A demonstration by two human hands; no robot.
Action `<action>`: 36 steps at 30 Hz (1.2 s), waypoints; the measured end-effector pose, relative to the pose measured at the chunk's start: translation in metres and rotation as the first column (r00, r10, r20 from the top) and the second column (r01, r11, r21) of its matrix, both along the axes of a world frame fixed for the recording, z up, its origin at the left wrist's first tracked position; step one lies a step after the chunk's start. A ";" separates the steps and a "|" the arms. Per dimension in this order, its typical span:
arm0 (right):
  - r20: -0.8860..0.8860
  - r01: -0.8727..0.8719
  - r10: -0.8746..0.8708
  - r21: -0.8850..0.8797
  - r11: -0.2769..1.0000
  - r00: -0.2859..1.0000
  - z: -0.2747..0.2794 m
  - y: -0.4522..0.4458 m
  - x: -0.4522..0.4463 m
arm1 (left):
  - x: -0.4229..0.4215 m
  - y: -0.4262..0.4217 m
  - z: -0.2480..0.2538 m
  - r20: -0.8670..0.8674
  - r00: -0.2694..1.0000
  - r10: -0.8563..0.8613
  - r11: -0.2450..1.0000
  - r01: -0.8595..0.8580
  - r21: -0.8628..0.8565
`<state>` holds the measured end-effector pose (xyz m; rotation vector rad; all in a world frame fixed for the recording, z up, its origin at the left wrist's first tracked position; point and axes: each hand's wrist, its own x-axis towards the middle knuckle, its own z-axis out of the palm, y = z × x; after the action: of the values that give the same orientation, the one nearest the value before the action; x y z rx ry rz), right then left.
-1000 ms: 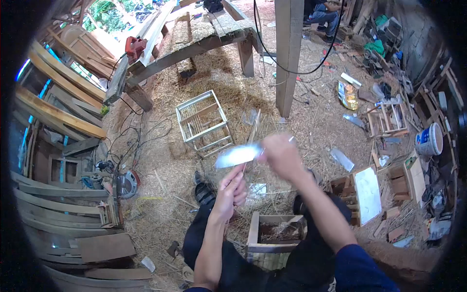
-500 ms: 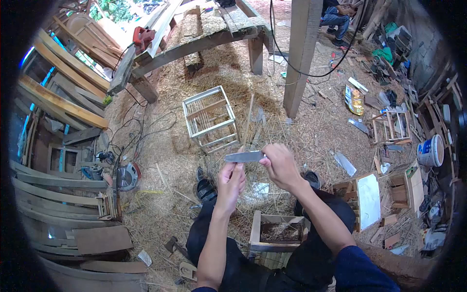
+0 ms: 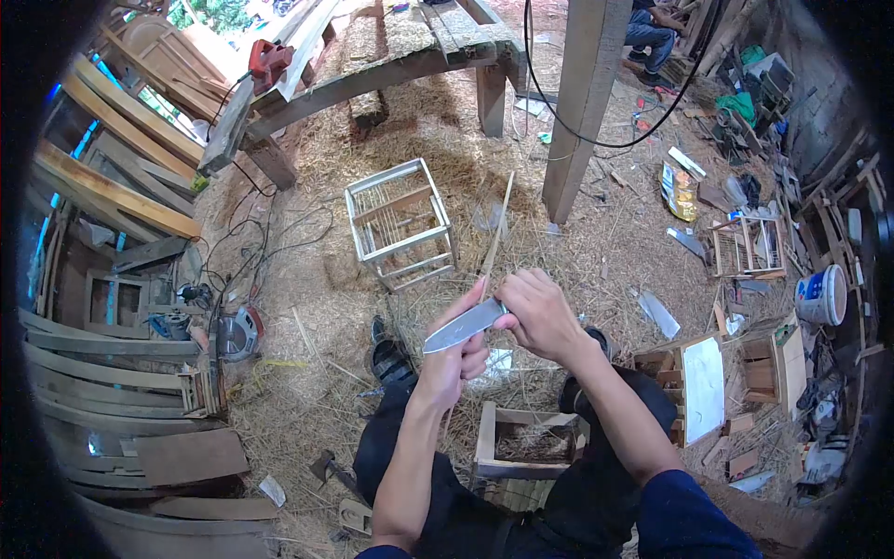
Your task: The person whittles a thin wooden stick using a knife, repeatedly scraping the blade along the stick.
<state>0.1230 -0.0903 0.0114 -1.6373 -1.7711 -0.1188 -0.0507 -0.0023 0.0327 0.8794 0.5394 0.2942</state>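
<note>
My right hand (image 3: 540, 312) grips a knife (image 3: 464, 326) by its handle, with the broad grey blade pointing left and slightly down. In my left hand (image 3: 442, 373), the fingers are closed round a thin wooden strip (image 3: 500, 224). The strip slants up and away from me, and its lower end shows below the hand. The blade lies across the strip, over my left fingers; the exact contact is hidden. Beyond my hands a small slatted wooden cage (image 3: 406, 247) stands on the floor. A wooden box frame (image 3: 526, 470) sits between my legs.
Shavings cover the floor. A rough workbench (image 3: 372, 98) and a post (image 3: 582, 112) with a hanging cable stand ahead. A circular saw (image 3: 244, 331) and stacked boards are left, a hatchet (image 3: 331, 470) near my left leg. A bucket (image 3: 821, 296) stands right; a person (image 3: 650, 39) sits behind.
The knife has tilted, its tip swinging down and left. My left hand has turned and slid along or shifted the strip, whose upper end now leans farther right.
</note>
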 end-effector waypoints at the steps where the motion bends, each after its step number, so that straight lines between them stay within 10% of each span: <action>1: 0.014 0.009 -0.009 0.001 1.000 1.000 0.000 0.000 0.001 | 0.001 0.000 0.001 0.000 1.000 0.001 1.000 -0.001 -0.013; 11: 0.117 0.111 -0.113 0.026 0.993 0.987 0.006 -0.002 0.016 | 0.006 0.000 0.007 0.027 1.000 0.017 0.996 -0.015 -0.083; 16: -0.137 0.728 -0.719 0.032 0.685 0.682 0.014 -0.019 0.084 | -0.011 -0.017 0.006 0.014 0.992 -0.127 0.992 0.127 -0.021; 26: -0.110 0.653 -0.654 -0.050 0.756 0.748 0.015 -0.039 0.051 | 0.006 -0.006 -0.020 -0.034 0.999 0.023 1.000 -0.023 0.017; 36: -0.199 0.098 -0.113 -0.087 0.991 0.973 0.006 -0.017 0.004 | 0.027 -0.016 -0.027 0.063 0.989 0.134 0.970 -0.144 0.196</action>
<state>0.1267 -0.1071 0.0169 -1.7328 -1.5512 0.0672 -0.0235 -0.0179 0.0061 1.0283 0.5329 0.5034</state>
